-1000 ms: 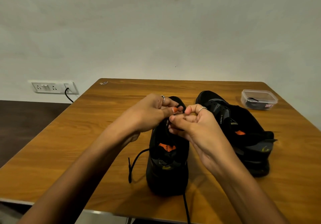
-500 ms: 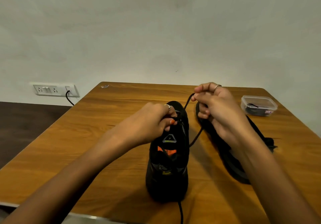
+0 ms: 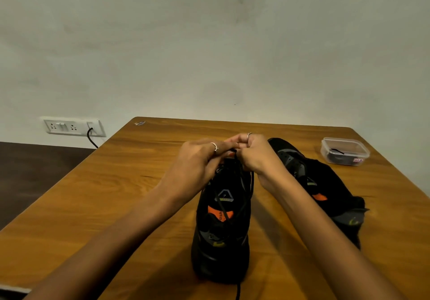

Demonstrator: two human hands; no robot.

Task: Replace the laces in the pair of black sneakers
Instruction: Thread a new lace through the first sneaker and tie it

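Near sneaker (image 3: 222, 225) stands centre of table (image 3: 139, 195), heel toward camera. Black lace (image 3: 235, 167) pinched above its far end by both hands: left hand (image 3: 200, 160) and right hand (image 3: 253, 153), fingers curled, touching. Second sneaker (image 3: 325, 190) right. Plastic container (image 3: 344, 151) far right.

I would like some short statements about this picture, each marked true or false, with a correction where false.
1. Both hands work at the lace of the near sneaker. True: the left hand and right hand meet over its front, pinching the black lace.
2. The second sneaker stands left of the near one. False: it is on the right.
3. The plastic box has red laces inside. False: its contents look dark.
4. A cable is plugged into the wall socket. True.
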